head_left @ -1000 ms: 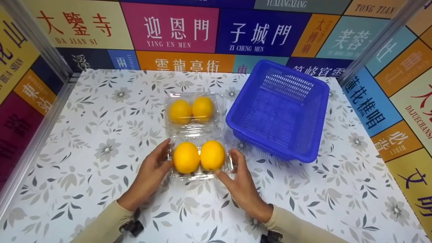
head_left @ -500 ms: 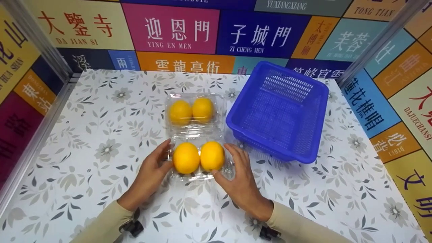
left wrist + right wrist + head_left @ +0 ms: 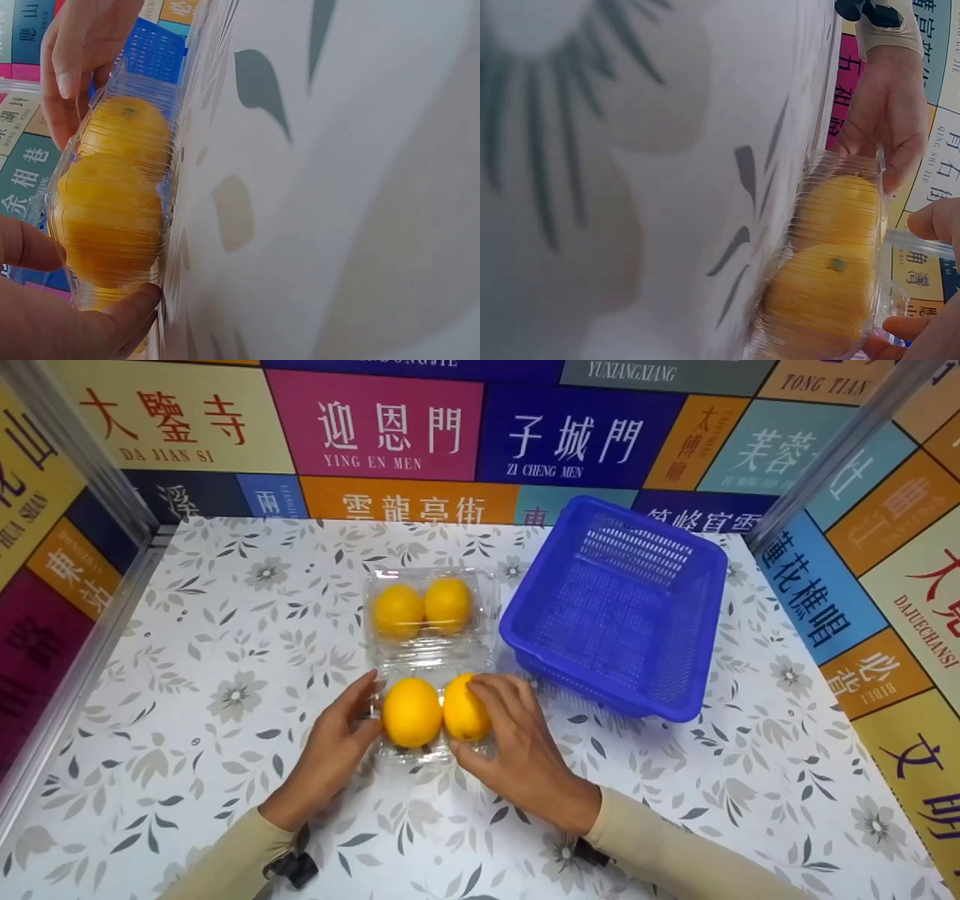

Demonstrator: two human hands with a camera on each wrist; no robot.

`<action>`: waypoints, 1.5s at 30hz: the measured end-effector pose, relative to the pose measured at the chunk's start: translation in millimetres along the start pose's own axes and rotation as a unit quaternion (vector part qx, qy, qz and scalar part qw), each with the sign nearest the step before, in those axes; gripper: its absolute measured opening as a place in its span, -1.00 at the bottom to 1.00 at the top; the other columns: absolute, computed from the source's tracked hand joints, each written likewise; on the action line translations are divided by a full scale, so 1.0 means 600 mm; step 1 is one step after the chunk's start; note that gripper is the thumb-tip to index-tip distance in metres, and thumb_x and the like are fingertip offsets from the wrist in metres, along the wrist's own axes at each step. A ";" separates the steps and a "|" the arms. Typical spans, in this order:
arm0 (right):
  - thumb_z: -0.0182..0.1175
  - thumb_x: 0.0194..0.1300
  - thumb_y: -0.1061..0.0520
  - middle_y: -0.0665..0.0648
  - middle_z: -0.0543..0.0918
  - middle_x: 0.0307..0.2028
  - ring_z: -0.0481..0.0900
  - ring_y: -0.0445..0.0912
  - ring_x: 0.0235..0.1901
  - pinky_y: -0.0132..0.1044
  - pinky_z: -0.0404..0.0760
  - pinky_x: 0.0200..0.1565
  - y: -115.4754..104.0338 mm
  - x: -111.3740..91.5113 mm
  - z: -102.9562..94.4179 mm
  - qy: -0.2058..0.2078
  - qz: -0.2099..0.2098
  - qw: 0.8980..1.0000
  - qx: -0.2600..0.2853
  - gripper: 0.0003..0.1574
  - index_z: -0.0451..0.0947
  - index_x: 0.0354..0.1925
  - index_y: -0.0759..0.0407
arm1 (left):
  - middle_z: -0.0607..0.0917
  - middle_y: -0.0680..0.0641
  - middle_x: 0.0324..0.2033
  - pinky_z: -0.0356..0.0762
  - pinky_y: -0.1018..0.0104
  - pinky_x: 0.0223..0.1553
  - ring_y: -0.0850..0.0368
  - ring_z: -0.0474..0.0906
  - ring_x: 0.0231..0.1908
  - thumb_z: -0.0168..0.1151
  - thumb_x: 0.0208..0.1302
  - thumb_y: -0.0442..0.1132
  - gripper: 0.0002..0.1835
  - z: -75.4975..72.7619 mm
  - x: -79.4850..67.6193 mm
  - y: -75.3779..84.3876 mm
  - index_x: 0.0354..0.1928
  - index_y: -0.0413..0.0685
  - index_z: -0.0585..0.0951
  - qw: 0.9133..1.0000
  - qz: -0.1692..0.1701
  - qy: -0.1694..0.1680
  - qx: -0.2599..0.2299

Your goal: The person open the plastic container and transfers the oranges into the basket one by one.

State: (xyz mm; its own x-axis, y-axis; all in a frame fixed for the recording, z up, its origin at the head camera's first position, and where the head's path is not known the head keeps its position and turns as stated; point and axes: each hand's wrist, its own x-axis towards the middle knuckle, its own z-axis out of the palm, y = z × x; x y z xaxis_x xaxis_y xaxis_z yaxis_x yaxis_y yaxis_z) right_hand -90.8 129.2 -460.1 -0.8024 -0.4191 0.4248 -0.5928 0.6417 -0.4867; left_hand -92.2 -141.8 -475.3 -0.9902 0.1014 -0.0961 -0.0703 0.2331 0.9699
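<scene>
A clear plastic clamshell box (image 3: 435, 754) lies unfolded on the table. In its near half sit two oranges, a left orange (image 3: 412, 712) and a right orange (image 3: 463, 709). My left hand (image 3: 334, 750) holds the box's left side, thumb at the rim and fingers low on the wall, as the left wrist view shows. Over the right orange hovers my right hand (image 3: 517, 742), its fingers and thumb spread about the fruit. In the right wrist view the fingertips (image 3: 930, 219) show above the rim, apart from the fruit.
Two more oranges (image 3: 424, 607) rest under clear plastic at the box's far end. A blue slatted basket (image 3: 517, 641) stands just to the right, back toward the lettered wall (image 3: 390, 435). A leaf-patterned cloth (image 3: 225, 780) covers the table.
My right hand has let go of the box's right side and shifted left and up over the right orange. The left hand keeps its place.
</scene>
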 end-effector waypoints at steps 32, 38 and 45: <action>0.44 0.39 -0.38 0.08 0.63 0.32 0.33 0.08 0.46 0.04 0.30 0.55 -0.020 0.085 0.018 -0.145 -0.041 0.985 -0.081 -0.12 0.53 0.39 0.12 | 0.43 -0.29 0.59 0.40 -0.17 0.51 -0.21 0.51 0.43 0.18 0.49 -0.44 -0.22 0.001 0.004 -0.005 0.72 -0.19 0.25 1.000 0.015 0.008 0.014; 0.40 0.40 -0.40 0.09 0.64 0.30 0.32 0.08 0.45 0.07 0.33 0.51 -0.020 0.089 0.024 -0.157 -0.037 0.984 -0.081 -0.09 0.51 0.41 0.13 | 0.41 -0.28 0.60 0.38 -0.17 0.52 -0.20 0.49 0.44 0.14 0.51 -0.44 -0.22 0.000 0.002 -0.005 0.73 -0.17 0.23 1.000 0.016 0.003 0.012; 0.42 0.40 -0.37 0.07 0.66 0.27 0.34 0.05 0.40 0.03 0.35 0.48 -0.017 0.094 0.031 -0.156 -0.057 0.983 -0.077 -0.14 0.51 0.39 0.09 | 0.42 -0.27 0.60 0.38 -0.15 0.52 -0.19 0.51 0.43 0.15 0.49 -0.45 -0.22 0.000 0.003 -0.006 0.72 -0.18 0.25 1.000 0.019 0.008 0.010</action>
State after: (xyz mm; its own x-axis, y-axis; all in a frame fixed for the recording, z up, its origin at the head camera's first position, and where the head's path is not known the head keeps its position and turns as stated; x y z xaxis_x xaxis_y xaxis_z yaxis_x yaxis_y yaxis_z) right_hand -131.1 87.1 -445.3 -0.7279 -0.6549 0.2032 -0.6816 0.6588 -0.3185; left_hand -94.0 -142.8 -479.2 -0.9938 0.0958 -0.0557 -0.0302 0.2490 0.9680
